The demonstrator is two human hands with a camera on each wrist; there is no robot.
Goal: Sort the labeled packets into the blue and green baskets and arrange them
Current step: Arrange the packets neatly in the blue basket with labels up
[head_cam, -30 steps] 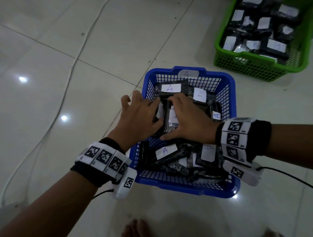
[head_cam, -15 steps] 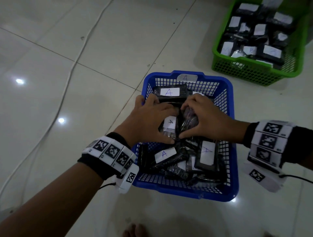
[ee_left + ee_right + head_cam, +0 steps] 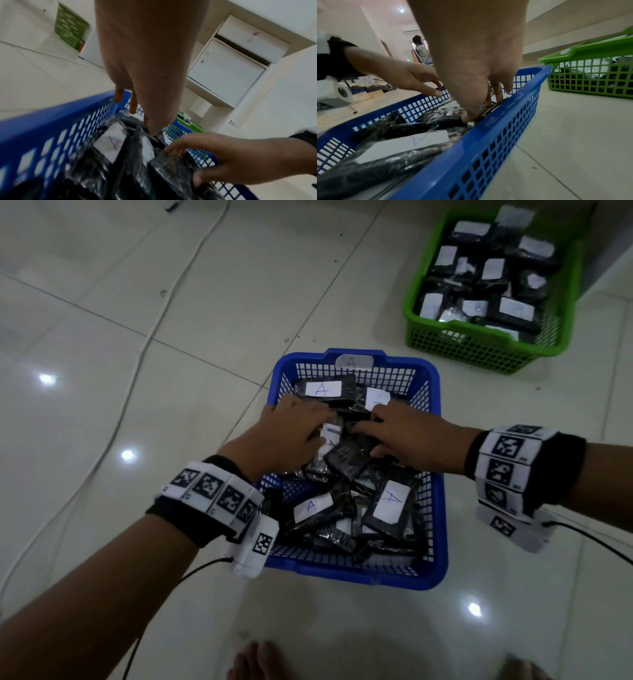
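The blue basket (image 3: 441,508), tagged A, stands on the floor and holds several black packets with white A labels (image 3: 390,501). Both hands reach into its middle. My left hand (image 3: 318,426) lays straight fingers on the packets near the left wall; the left wrist view shows its fingertips (image 3: 133,108) pointing down at them. My right hand (image 3: 368,440) pinches a tilted black packet (image 3: 346,457), fingers on top and thumb (image 3: 197,180) at its near edge. The green basket (image 3: 479,347) stands far right, filled with labelled packets.
A white cable (image 3: 137,354) runs across the tiled floor on the left. My bare feet (image 3: 253,662) are at the near edge. White cabinets (image 3: 231,67) stand beyond the baskets. Another person (image 3: 419,47) is far off in the room.
Both hands stayed in the blue basket and shuffled packets. The labelled packet they held together has sunk under the left hand, and the right hand now pinches a dark tilted packet.
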